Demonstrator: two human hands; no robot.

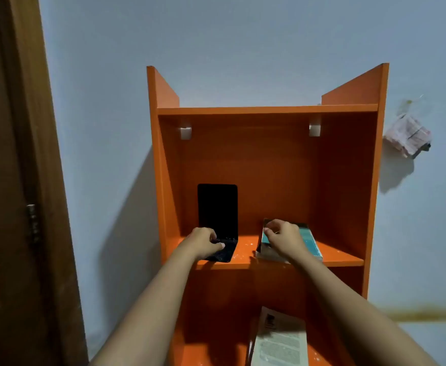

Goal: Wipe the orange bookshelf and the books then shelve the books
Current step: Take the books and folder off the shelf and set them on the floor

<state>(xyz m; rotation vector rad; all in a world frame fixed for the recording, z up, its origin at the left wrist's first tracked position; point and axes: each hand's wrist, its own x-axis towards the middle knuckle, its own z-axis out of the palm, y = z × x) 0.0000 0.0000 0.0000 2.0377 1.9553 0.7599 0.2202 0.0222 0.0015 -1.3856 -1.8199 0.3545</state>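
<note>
The orange bookshelf [266,110] stands against a pale blue wall. On its middle shelf a black L-shaped bookend [217,207] stands upright at the left; my left hand [203,243] grips its flat base. To the right a small stack of books lies flat, the top book teal [310,240]. My right hand [282,237] is closed on the stack's left end. White specks dot the shelf board between my hands. On the shelf below, another book [280,339] with a white printed cover lies flat.
A brown wooden door [13,180] with a metal latch fills the left side. A bundle of pinkish papers [408,136] hangs on the wall right of the bookshelf. A yellowish smear runs along the wall at lower right.
</note>
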